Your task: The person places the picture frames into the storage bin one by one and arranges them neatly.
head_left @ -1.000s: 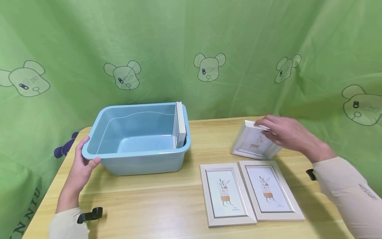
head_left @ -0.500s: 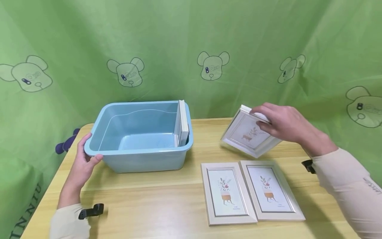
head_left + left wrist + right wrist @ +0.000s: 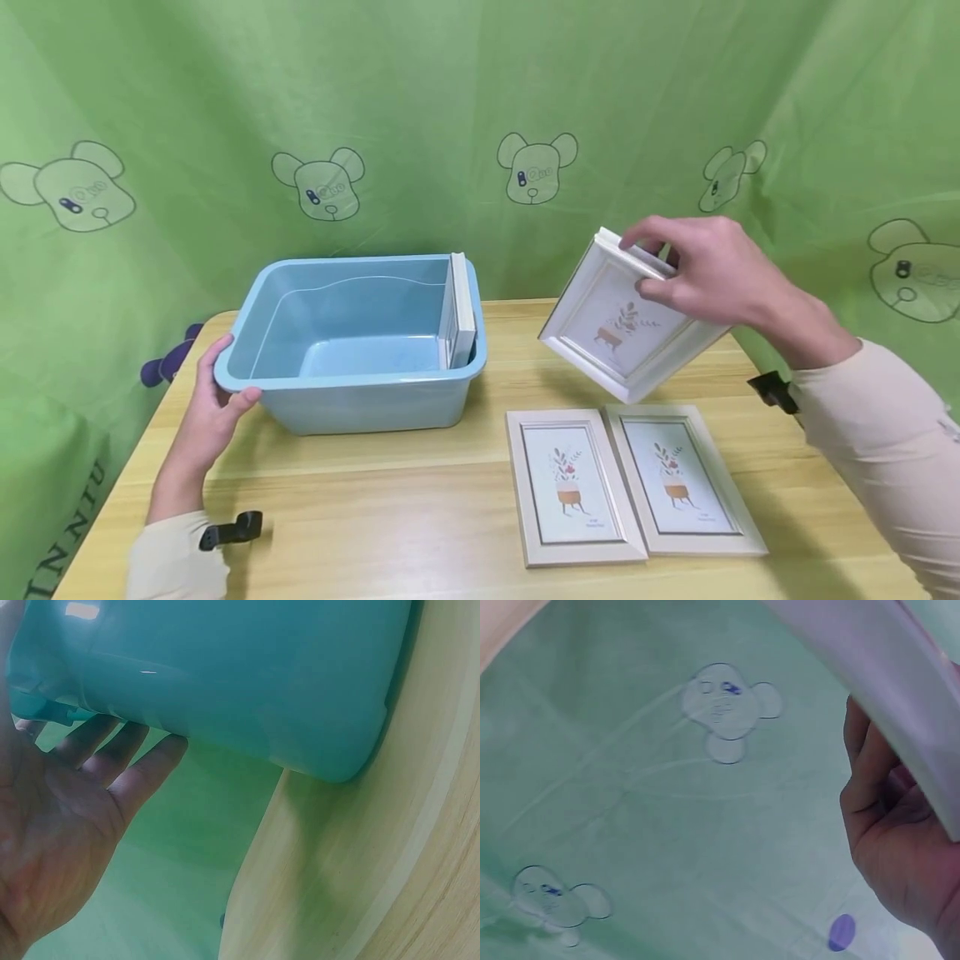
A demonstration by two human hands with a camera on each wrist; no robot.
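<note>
My right hand [image 3: 705, 267] pinches a white picture frame [image 3: 622, 321] by its upper edge, thumb on the front side. The frame hangs tilted over the table, its plant picture turned toward me. In the right wrist view the frame's pale edge [image 3: 885, 690] crosses in front of my fingers. My left hand [image 3: 206, 417] grips the near left corner of a light blue plastic basin [image 3: 375, 408], thumb over the rim. From the left wrist view, the fingers [image 3: 154, 769] lie along the basin's outer wall. White picture frames [image 3: 459, 312] stand on edge inside the basin, against its right wall.
Two more picture frames, a left one [image 3: 577, 554] and a right one [image 3: 731, 492], lie face up side by side on the wooden table [image 3: 360, 525]. A green curtain [image 3: 420, 125] with bear heads hangs right behind the table. Something purple [image 3: 161, 367] shows past the left edge.
My right hand has lifted the picture frame off the table, tilting it and bringing it slightly left. My left hand keeps its grip on the basin's corner.
</note>
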